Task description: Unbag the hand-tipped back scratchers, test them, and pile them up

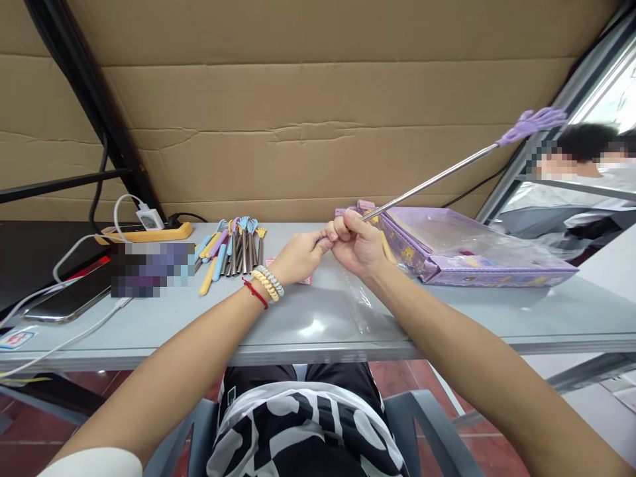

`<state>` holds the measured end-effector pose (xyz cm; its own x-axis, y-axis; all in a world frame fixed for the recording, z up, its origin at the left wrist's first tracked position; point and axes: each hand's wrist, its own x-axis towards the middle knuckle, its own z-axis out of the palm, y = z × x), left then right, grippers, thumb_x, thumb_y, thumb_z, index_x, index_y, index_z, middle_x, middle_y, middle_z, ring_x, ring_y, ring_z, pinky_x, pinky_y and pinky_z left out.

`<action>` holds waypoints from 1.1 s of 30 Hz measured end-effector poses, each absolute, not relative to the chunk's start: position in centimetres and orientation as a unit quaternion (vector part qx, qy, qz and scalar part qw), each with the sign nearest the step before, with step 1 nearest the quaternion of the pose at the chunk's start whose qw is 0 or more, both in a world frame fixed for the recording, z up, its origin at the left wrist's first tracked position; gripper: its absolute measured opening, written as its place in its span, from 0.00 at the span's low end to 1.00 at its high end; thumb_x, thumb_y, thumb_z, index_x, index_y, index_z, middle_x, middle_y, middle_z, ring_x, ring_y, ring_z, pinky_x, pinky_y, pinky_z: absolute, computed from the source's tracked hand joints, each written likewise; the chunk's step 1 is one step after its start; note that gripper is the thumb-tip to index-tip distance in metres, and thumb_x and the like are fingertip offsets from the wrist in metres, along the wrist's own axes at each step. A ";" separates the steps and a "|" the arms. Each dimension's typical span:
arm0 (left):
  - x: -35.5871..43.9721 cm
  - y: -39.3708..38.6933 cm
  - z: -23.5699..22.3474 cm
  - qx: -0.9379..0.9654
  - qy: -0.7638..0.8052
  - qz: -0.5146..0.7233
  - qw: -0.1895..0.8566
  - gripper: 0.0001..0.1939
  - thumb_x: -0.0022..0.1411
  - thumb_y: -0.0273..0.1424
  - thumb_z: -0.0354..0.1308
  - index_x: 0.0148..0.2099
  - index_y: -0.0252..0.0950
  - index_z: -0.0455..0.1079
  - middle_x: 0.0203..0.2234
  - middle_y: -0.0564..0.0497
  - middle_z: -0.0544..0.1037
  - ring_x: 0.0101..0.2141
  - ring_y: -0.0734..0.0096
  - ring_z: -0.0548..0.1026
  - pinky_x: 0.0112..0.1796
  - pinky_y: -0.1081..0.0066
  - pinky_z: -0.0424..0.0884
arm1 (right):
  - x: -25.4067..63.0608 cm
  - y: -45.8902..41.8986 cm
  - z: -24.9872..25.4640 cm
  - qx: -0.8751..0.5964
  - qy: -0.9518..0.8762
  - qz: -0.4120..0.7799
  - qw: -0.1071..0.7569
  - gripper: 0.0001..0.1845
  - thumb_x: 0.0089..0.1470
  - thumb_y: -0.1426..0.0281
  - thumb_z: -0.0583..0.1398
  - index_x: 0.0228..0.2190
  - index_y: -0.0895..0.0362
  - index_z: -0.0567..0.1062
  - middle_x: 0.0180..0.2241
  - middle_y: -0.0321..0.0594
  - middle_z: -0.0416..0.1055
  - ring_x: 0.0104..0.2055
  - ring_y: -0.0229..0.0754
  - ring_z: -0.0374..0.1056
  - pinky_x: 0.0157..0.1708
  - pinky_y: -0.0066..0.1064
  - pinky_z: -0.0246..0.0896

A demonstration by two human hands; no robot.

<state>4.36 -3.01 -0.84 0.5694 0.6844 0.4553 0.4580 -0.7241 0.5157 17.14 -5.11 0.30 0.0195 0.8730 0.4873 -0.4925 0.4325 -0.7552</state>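
Both of my hands meet over the middle of the grey table [497, 318], gripping one telescopic back scratcher [437, 177]. Its metal rod is pulled out and slants up to the right, ending in a purple hand-shaped claw [532, 123]. My right hand [358, 244] is wrapped round the rod near its base. My left hand [299, 257], with bead bracelets and a red string at the wrist, pinches the handle end, which is mostly hidden between the fingers.
A pile of collapsed back scratchers [232, 248] in blue, yellow and purple lies left of my hands. A purple display box [477, 260] with clear plastic sits on the right. A phone [69, 299], white cables and a yellow power strip [149, 233] are at left. Cardboard wall behind; another person far right.
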 end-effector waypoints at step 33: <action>-8.2 4.2 1.8 0.617 0.635 0.446 0.132 0.13 0.49 0.38 0.60 0.35 0.34 0.75 0.21 0.51 0.73 0.27 0.66 0.72 0.30 0.69 0.64 | 21.9 -3.4 1.0 -0.340 -0.493 0.457 0.657 0.26 0.41 0.45 0.63 0.22 0.54 0.64 0.12 0.26 0.57 0.11 0.32 0.53 0.10 0.24 0.50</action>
